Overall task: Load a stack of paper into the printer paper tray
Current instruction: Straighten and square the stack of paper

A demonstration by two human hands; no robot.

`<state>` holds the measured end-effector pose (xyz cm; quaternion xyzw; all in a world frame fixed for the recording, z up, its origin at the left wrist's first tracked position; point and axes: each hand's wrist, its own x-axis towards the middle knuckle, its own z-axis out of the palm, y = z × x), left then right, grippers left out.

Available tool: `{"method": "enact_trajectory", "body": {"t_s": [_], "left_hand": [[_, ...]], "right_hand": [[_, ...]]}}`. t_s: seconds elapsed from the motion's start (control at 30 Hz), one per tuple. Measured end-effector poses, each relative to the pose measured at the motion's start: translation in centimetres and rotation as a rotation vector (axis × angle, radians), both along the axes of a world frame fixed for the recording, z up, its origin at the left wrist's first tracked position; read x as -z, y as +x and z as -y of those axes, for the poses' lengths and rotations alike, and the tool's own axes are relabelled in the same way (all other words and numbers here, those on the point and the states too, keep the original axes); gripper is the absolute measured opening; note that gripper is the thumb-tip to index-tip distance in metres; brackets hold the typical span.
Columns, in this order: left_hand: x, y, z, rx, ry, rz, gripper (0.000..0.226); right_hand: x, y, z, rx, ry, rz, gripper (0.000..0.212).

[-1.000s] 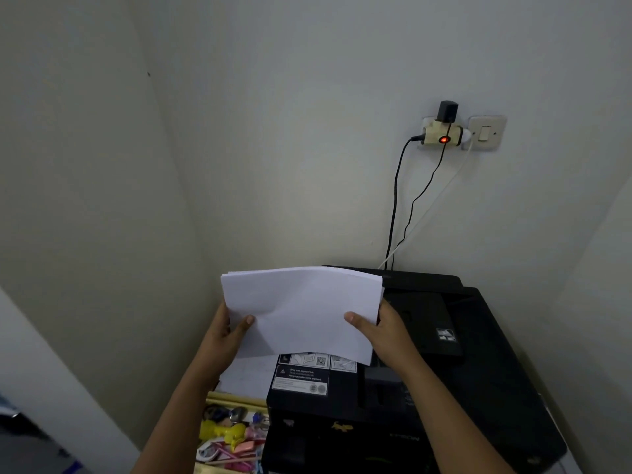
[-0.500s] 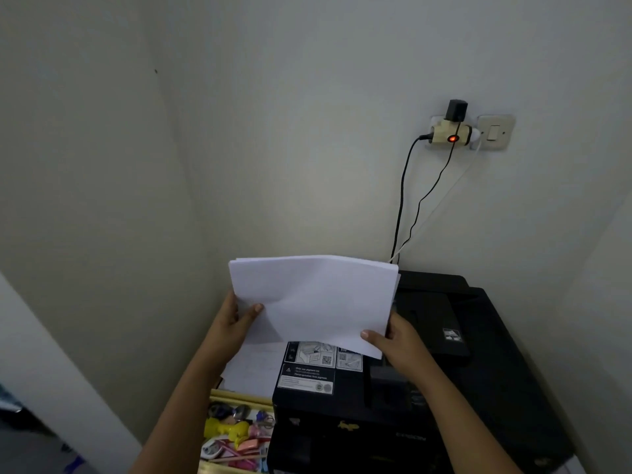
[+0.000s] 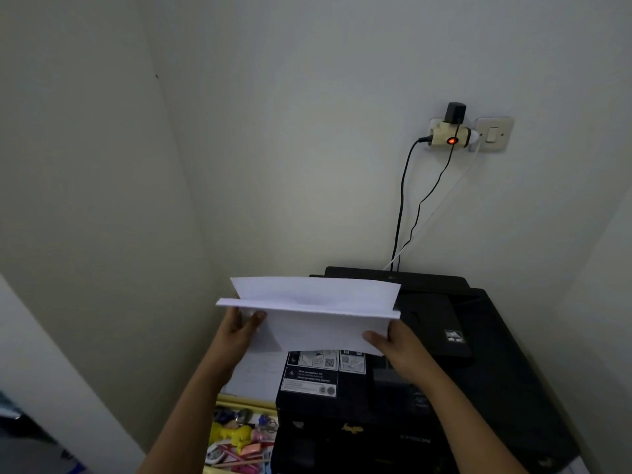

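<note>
A white stack of paper (image 3: pixel 318 314) hangs in the air over the left part of the black printer (image 3: pixel 461 371). My left hand (image 3: pixel 239 331) grips its left edge and my right hand (image 3: pixel 398 347) grips its lower right corner. The stack is bent, so its upper part folds back towards the wall and the near part faces me. The printer's rear paper tray (image 3: pixel 410 277) stands up behind the sheets, partly hidden by them. A white label (image 3: pixel 314 374) shows on the printer's front left.
A wall socket with an adapter, a red light (image 3: pixel 451 141) and cables running down behind the printer. A light switch (image 3: pixel 492 134) sits beside it. A yellow box of small toys (image 3: pixel 239 436) lies left of the printer. Walls close in on the left and right.
The stack was flat and upright before; now it is bent over, with its top part tipped back towards the printer's rear. Both hands kept their hold.
</note>
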<state>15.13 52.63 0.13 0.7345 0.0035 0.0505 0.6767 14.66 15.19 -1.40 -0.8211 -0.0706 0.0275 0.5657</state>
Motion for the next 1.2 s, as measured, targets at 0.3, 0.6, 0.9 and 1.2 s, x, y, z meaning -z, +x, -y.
{"method": "enact_trajectory", "body": {"t_s": [0.3, 0.6, 0.9, 1.2], "left_hand": [[-0.3, 0.4, 1.5, 0.018, 0.157, -0.142, 0.026], [-2.0, 1.3, 1.1, 0.082, 0.283, -0.198, 0.061], [-2.2, -0.2, 2.4, 0.031, 0.198, -0.076, 0.051], [-10.5, -0.1, 2.3, 0.108, 0.432, 0.149, 0.065]], "right_hand": [[0.4, -0.8, 1.0, -0.015, 0.071, -0.13, 0.009], [-0.3, -0.4, 1.2, -0.107, 0.165, -0.185, 0.058], [0.2, -0.5, 1.2, -0.056, 0.168, -0.186, 0.06], [0.5, -1.1, 1.2, -0.004, 0.34, -0.118, 0.073]]}}
